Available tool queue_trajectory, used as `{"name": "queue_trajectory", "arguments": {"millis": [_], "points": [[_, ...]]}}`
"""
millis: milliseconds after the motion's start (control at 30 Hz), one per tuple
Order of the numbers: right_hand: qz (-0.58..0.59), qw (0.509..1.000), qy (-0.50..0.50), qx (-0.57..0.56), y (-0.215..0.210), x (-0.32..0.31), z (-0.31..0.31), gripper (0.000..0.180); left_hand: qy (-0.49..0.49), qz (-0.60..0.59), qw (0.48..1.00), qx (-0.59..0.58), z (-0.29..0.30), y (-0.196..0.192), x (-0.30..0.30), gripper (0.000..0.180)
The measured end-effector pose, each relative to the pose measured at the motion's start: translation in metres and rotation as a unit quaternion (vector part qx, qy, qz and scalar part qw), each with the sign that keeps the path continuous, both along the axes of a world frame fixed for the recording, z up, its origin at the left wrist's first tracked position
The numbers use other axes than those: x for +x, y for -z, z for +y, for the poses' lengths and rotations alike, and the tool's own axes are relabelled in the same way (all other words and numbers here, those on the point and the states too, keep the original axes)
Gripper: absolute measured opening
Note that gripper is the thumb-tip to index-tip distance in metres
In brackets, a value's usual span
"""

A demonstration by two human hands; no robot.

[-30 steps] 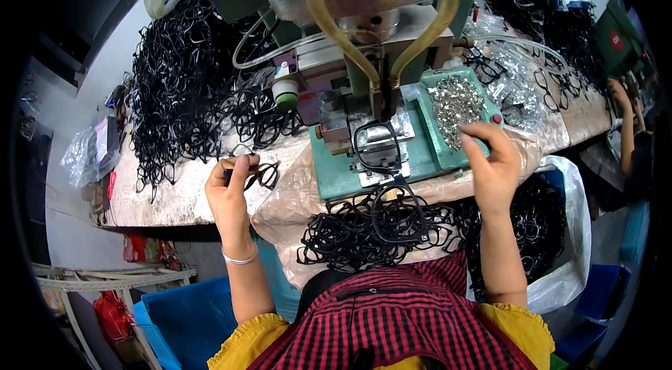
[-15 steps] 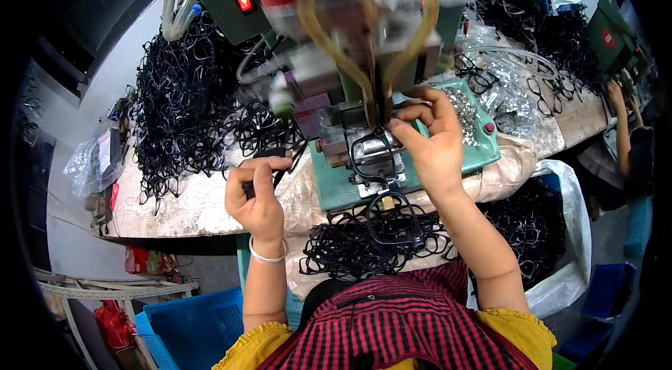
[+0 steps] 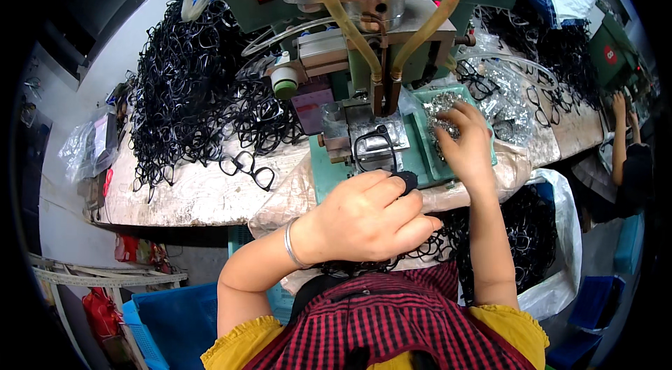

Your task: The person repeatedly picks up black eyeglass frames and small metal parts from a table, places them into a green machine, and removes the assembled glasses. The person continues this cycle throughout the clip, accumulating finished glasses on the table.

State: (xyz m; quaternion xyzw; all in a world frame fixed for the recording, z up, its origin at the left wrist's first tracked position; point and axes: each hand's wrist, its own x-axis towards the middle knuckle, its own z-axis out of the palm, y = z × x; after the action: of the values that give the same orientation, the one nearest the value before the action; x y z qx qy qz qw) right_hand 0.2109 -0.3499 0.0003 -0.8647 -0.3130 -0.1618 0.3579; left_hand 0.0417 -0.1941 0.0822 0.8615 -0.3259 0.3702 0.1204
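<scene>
- Beneath the tips of the press (image 3: 420, 28), one black eyeglass frame (image 3: 383, 130) sits on the metal fixture (image 3: 400, 133); its near part runs under a hand. Placing looks done; whether the tips touch it, I cannot tell.
- Front of the press: left hand (image 3: 367, 219), fingers curled, lies across the near part of that frame. A small dark thing (image 3: 406, 180) shows at its fingers. Grip: cannot tell whether it closes on the frame.
- Right of the press fixture: right hand (image 3: 463, 142) reaches over the green tray (image 3: 432, 170), fingers bent down at the small metal pieces (image 3: 442, 101). Grip: cannot tell whether a piece is pinched.
- Progress, as judged: frame positioned, work on it apparently unfinished. No metal piece can be made out on it; too small to be sure.
- Left of the press, on the counter (image 3: 189, 202): large heap of black frames (image 3: 185, 90), plus a loose frame (image 3: 253, 170) nearer the edge.
- Front right of the press: more frames (image 3: 528, 237) beside a white bag (image 3: 570, 230).
- Which heaps are finished and which wait, I cannot tell. Plenty of metal pieces remain in the tray.
</scene>
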Motion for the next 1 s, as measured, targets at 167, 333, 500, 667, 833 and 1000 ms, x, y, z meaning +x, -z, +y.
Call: {"name": "queue_trajectory", "arguments": {"millis": [167,333,500,667,833,1000], "points": [[-0.038,0.997,0.056,-0.039,0.049,0.019,-0.027,0.016,0.009,-0.001,1.0,-0.014,0.001,0.005,0.003,0.034],[-0.12,0.986,-0.079,-0.084,0.034,0.024,0.003,0.016,-0.013,0.009,1.0,-0.011,0.002,0.004,-0.006,0.035],[-0.131,0.989,-0.056,0.044,0.037,0.045,-0.005,0.019,-0.102,-0.002,0.989,-0.105,0.007,0.019,-0.054,0.034],[0.255,0.856,0.028,0.449,0.071,0.029,-0.05,0.013,-0.513,-0.167,0.815,-0.21,0.072,0.031,-0.144,0.015],[0.304,0.859,-0.004,0.411,0.051,0.033,0.017,0.019,-0.538,-0.02,0.798,-0.27,0.144,0.029,-0.123,0.009],[0.256,0.892,-0.047,0.369,0.042,0.028,0.026,0.015,-0.706,0.238,0.64,-0.188,0.198,0.164,-0.083,0.038]]}}
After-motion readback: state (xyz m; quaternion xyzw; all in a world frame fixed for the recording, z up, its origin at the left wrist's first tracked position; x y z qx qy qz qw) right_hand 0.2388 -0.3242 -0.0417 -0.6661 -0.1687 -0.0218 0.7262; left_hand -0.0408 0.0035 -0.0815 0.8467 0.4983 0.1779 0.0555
